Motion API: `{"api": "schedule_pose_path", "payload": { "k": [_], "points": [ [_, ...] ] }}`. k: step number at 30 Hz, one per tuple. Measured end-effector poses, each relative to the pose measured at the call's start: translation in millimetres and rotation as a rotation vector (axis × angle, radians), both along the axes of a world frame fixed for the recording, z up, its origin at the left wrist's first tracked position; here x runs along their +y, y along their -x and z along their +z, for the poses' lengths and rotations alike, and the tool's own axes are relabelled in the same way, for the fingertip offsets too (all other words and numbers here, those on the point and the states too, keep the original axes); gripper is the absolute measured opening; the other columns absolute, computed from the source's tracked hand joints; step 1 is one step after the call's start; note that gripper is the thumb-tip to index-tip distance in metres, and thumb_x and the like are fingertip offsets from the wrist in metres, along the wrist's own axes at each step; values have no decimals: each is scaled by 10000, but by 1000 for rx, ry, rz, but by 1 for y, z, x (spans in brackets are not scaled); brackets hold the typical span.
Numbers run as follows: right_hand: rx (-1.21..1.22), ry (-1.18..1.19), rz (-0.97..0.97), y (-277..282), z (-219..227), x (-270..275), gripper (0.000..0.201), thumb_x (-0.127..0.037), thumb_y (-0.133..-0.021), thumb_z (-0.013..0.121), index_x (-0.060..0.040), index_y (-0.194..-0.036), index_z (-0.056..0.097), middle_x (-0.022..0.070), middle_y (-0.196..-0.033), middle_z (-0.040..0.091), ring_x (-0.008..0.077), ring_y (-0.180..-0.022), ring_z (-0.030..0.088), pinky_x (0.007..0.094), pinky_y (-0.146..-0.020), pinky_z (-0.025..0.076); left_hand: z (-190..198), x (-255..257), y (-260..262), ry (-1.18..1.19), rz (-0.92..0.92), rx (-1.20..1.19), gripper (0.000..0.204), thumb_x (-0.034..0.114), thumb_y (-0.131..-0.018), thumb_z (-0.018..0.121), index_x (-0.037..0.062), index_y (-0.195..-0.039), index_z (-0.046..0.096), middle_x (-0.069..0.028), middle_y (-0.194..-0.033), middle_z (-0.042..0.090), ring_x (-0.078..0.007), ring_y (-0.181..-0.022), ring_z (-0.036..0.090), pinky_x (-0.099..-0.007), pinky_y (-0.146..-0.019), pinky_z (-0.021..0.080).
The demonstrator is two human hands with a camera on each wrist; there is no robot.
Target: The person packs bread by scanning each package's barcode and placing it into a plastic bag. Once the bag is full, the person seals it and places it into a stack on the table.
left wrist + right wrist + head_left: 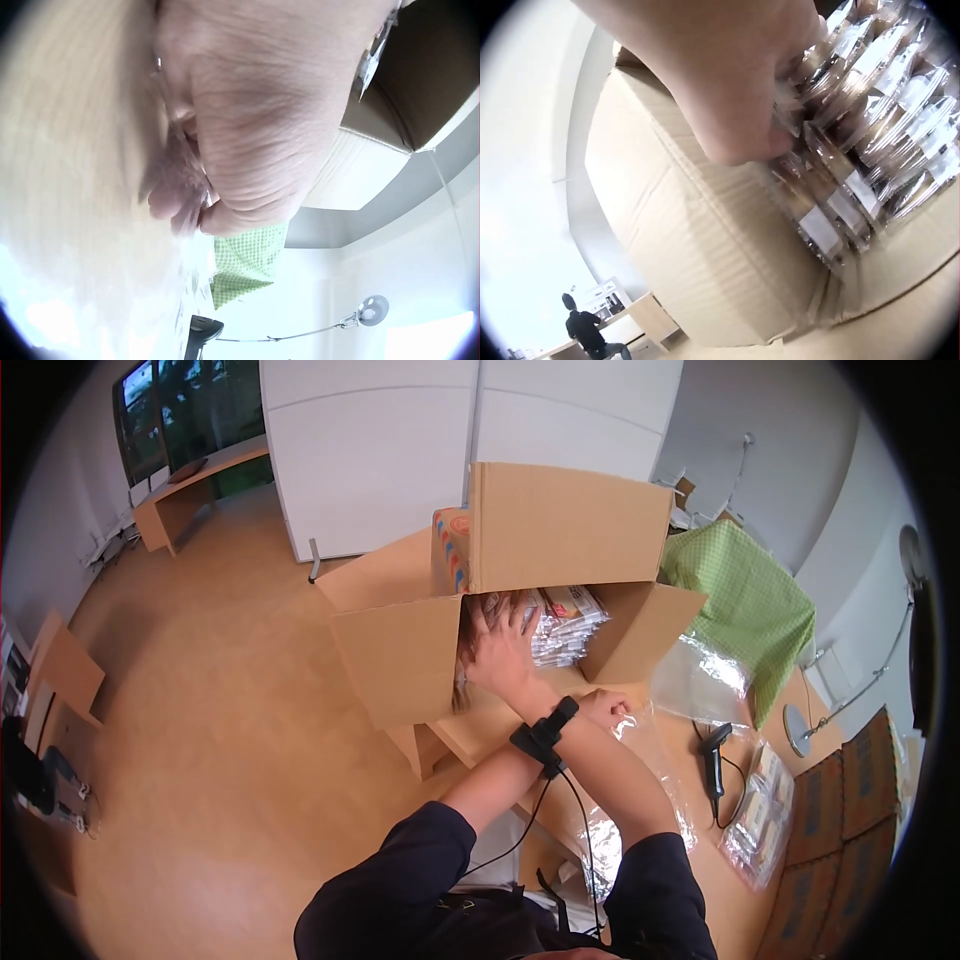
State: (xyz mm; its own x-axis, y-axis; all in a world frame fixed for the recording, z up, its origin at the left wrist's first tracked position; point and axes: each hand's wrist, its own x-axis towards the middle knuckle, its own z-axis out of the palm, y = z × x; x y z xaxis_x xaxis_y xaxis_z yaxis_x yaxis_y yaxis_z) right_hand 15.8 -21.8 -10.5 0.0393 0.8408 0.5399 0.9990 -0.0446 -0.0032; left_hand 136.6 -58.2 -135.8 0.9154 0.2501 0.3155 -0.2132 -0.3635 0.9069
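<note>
A cardboard box (570, 530) lies on its side with its flaps spread, its opening facing me. Inside it are rows of clear-wrapped packets (565, 625) with white labels. My right hand (500, 650) reaches into the box, fingers spread over the packets at the left side. In the right wrist view its thumb (780, 142) lies against the packets, close to the box wall. Crossed beneath the right arm, my left hand (606, 707) has curled fingers and pinches a clear plastic bag (191, 176) over the table. The bag (640, 770) spreads toward me.
Right of the box lie a green checked cloth (740, 600), a barcode scanner (713, 760) and a bag of packets (765, 815). Brown cartons (840, 830) stack at the right, near a desk lamp (797, 730). A seated person (585, 326) shows far behind the box.
</note>
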Motion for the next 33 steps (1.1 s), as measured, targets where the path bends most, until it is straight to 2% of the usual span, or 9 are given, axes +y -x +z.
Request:
{"api": "schedule_pose_path", "payload": {
  "k": [6,13,17,22,25,26,28,32,33],
  "points": [
    [49,-64,17,0,13,-13,695,-320,-821,652,-170,-1455,409,353,-1437,276,609,-1358,156,741,-1046,190,-3,4,-2,20,-54,36,230,104,-822,664,10,-1031,647,-87,-737,688,-174,-622,660,-303,-570,512],
    [40,-111,61,0,24,-26,715,-291,-783,669,-149,-1444,438,372,-1439,256,616,-1357,152,754,-1043,181,2,5,1,-40,-97,73,259,115,-898,650,-23,-1106,581,-60,-712,642,-113,-543,608,-260,-497,471],
    [33,-105,93,-13,27,-49,718,-274,-808,658,-124,-1461,397,379,-1468,217,605,-1364,173,712,-1069,203,-8,8,-7,-26,-78,65,331,99,-897,651,-13,-1192,549,-43,-716,599,-105,-555,578,-258,-502,457],
    [67,92,149,-42,33,-131,738,-235,-824,668,-62,-1469,354,368,-1522,147,577,-1372,225,624,-1108,245,-23,3,-6,61,-88,31,474,52,-901,625,10,-1344,461,-48,-827,589,-101,-647,567,-241,-558,472],
    [109,155,102,-71,36,-193,714,-186,-807,689,-38,-1438,389,341,-1533,166,543,-1388,240,564,-1120,273,-49,-5,-8,1219,-162,-212,523,-14,-883,543,57,-1388,426,-74,-897,610,-126,-772,595,-293,-666,506],
    [171,178,69,-82,36,-213,699,-171,-804,695,-35,-1425,404,331,-1536,174,530,-1394,242,536,-1125,286,-35,-4,-2,1229,-173,-207,523,-14,-883,543,57,-1388,426,-74,-897,610,-126,-772,595,-293,-666,506],
    [284,219,-47,-112,33,-253,651,-163,-817,692,-21,-1395,429,307,-1528,225,484,-1396,281,473,-1131,306,3,-1,6,156,-123,-39,570,-33,-917,480,86,-1461,362,-57,-1004,555,-114,-821,568,-243,-708,506],
    [565,273,-219,-182,18,-333,551,-189,-862,679,-36,-1354,484,237,-1498,351,393,-1373,379,412,-1118,340,-4,-3,-2,117,-116,-79,408,-100,-880,414,65,-1241,507,-41,-934,566,-105,-780,536,-247,-701,483],
    [688,207,-198,-199,5,-353,511,-154,-886,659,-13,-1344,483,204,-1447,444,347,-1360,423,414,-1096,373,7,-11,4,187,-96,-93,293,-115,-860,386,35,-1058,541,-20,-866,546,-109,-744,501,-267,-658,470]
  ]
}}
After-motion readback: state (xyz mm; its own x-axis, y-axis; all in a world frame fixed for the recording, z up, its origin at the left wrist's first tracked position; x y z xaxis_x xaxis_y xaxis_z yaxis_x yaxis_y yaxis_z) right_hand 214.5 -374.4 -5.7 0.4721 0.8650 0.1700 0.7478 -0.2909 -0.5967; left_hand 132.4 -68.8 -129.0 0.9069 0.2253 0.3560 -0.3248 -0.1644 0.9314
